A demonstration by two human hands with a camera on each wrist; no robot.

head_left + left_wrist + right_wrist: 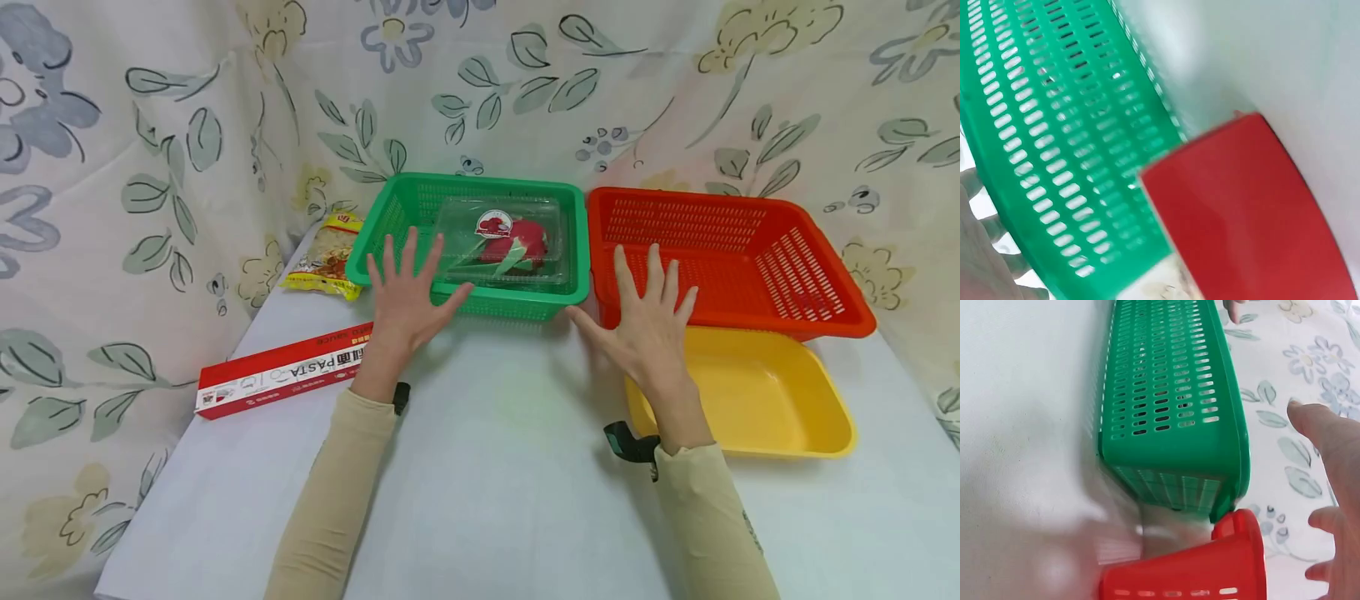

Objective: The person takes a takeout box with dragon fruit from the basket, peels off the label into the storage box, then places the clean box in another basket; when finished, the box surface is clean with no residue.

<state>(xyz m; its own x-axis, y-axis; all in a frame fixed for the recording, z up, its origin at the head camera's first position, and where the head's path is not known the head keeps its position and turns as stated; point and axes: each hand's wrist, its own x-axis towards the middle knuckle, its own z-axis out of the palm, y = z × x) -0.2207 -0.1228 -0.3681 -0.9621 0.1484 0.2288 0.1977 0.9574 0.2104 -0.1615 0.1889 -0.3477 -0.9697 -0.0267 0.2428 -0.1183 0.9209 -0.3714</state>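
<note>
A green basket (pixel 510 302) stands at the back of the table. Inside it lies a clear plastic box (pixel 457 218) with a red dragon fruit (pixel 528 237) under its lid. My left hand (pixel 407 302), fingers spread, is over the basket's front left corner and holds nothing. Fingers also spread, my right hand (pixel 647 333) is in front of the red basket (pixel 750 302), its thumb near the green basket's right corner. In the right wrist view this hand (pixel 1335 469) appears apart from both baskets.
A yellow tray (pixel 750 400) sits in front of the red basket. Left of the green basket is a yellow food packet (pixel 326 254). A red and white pasta box (pixel 285 371) lies near the table's left edge. Floral cloth (pixel 480 92) hangs behind.
</note>
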